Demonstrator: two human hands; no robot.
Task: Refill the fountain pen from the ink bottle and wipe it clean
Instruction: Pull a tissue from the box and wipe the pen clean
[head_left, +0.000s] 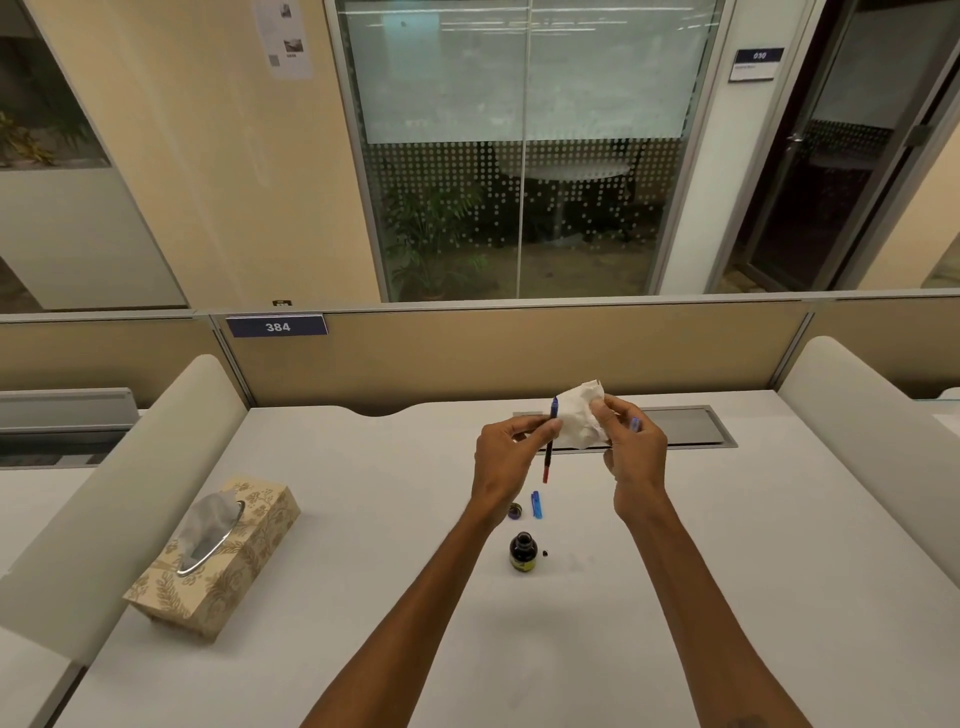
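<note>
- The left hand (506, 452) is raised above the desk (363, 571), thumb and fingertips pinched together on the pen (549, 447), which stands nearly upright.
- The pen's far, upper end is blue; its near, lower end is red and hangs free over the desk.
- The right hand (631, 447) is closed on a crumpled white tissue (579, 418), just right of the pen's upper part; whether tissue and pen touch I cannot tell.
- A small blue piece shows between the right fingers.
- Near of the hands, the ink bottle (522, 552) stands upright and uncapped at mid-desk.
- A tiny dark bit (544, 553) lies just right of the bottle.
- A blue cap (536, 504) lies flat, far of the bottle, with a dark round lid (515, 512) just left of it.
- A patterned tissue box (218, 556) sits well left, 1 tissue sticking up.
- A sign (277, 326) on the far partition reads 384.
</note>
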